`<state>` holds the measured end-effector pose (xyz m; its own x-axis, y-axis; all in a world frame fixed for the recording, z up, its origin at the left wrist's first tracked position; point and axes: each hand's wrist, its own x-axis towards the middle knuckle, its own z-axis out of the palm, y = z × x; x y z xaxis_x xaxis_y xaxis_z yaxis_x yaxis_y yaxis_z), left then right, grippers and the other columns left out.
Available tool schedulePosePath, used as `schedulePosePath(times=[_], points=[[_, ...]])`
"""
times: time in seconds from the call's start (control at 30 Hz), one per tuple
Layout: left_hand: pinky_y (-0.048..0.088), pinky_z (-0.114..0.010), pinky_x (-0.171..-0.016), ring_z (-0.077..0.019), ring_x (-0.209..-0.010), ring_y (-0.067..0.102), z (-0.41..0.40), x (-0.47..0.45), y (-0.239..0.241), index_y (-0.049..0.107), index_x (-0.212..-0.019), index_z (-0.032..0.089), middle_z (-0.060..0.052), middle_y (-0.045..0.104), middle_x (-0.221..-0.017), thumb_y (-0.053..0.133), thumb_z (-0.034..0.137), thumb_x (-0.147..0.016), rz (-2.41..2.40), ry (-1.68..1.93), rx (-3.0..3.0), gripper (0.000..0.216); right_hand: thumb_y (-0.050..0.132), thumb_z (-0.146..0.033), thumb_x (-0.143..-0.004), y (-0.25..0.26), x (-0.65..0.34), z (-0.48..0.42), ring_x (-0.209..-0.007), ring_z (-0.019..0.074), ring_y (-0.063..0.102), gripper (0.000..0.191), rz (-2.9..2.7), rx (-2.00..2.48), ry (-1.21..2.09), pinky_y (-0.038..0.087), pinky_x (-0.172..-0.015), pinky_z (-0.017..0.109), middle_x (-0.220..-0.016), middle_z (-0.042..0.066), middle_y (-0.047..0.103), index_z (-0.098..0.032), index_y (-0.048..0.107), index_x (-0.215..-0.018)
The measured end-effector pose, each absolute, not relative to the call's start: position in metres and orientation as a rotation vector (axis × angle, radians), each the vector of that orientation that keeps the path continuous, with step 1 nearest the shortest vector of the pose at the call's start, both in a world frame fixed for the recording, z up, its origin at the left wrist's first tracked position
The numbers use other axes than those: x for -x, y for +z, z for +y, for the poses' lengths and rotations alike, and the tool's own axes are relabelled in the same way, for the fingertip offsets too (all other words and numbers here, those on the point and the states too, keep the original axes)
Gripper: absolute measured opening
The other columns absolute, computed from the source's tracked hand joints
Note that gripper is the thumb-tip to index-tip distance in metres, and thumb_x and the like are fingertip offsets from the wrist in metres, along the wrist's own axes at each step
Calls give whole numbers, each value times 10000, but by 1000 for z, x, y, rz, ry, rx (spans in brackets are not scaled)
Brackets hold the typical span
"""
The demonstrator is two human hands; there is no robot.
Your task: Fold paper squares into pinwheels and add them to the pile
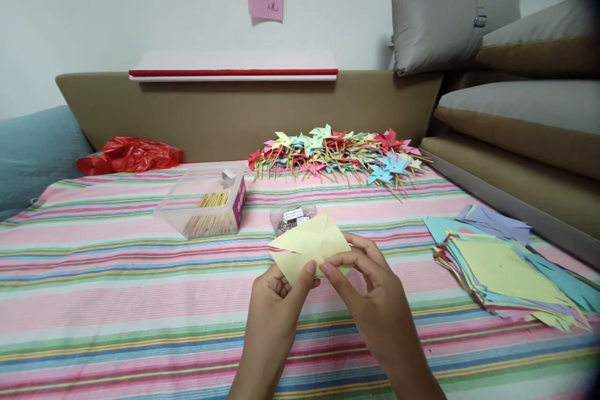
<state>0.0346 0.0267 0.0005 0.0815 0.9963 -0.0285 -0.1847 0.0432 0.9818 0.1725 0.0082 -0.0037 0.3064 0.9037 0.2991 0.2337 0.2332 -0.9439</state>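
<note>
A pale yellow paper square [312, 242], slit in from its edges, is held up in front of me between both hands. My left hand [284, 292] pinches its lower edge, thumb on the near face and fingers behind. My right hand [365, 275] grips the lower right part with thumb and forefinger. Just beyond the paper sits a small clear container [281, 219] of tiny metal pieces with a white label, partly covered by the paper. To its left, a clear plastic box [175, 206] holds many thin wooden sticks.
Finished paper pinwheels on sticks [323, 153] lie heaped at the back. A stack of coloured paper sheets [501, 269] is at the right, beside piled cushions [525, 137]. A red plastic bag [135, 155] lies back left on the striped cloth [117, 300].
</note>
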Motion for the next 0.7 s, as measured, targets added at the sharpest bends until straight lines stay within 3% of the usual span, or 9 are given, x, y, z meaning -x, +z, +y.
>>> schedulePosePath(times=[0.2, 0.43, 0.7], points=[[537, -210, -680, -151, -704, 661, 27, -35, 0, 751, -731, 173, 4, 667, -624, 802, 396, -776, 1016, 1217, -1045, 233, 687, -408, -841, -3, -171, 8, -1198, 288, 559, 170, -1181, 1240, 693, 441, -1024, 442, -1232, 74, 589, -249, 721, -790], [555, -273, -744, -201, -784, 700, 28, -35, -2, 783, -911, 157, -61, 766, -824, 777, 436, -792, 1012, 1173, -1042, 304, 652, -436, -869, -4, -171, 10, -1144, 263, 596, 218, -1132, 1151, 807, 518, -957, 383, -1239, 83, 582, -225, 696, -836], [545, -270, -727, -218, -785, 693, 26, -36, 0, 779, -843, 158, -45, 728, -722, 770, 415, -795, 1010, 1184, -1099, 262, 661, -429, -862, -9, -174, 11, -1146, 278, 593, 212, -1176, 1207, 760, 500, -981, 419, -1227, 94, 569, -224, 707, -834]])
